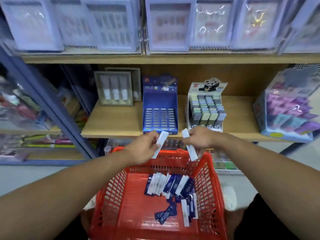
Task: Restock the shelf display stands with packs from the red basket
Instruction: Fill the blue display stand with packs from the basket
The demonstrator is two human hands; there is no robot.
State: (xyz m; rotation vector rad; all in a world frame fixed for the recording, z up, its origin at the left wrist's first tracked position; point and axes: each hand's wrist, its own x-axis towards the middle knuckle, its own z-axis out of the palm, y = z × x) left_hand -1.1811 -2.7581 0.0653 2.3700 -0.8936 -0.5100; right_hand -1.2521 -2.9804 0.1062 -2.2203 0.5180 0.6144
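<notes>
- Nearest: red slatted plastic basket (pixel 119 184), with loose navy and white slim packs (pixel 170 186) heaped on its floor.
- Above its far rim: left hand (pixel 143 149), fingers curled round one long white pack (pixel 160 143), tilted.
- Beside it: right hand (pixel 199 138), fingers pinching another white pack (pixel 190 147).
- Farther, on the wooden shelf (pixel 117 122): blue cardboard display stand (pixel 160 104), slots partly filled; panda-topped stand (pixel 206 108) just right.

My hands grip white packs (pixel 160 144); below them, a red basket (pixel 110 196) holds navy-and-white packs (pixel 170 186); ahead, a blue starry stand (pixel 160 101).
</notes>
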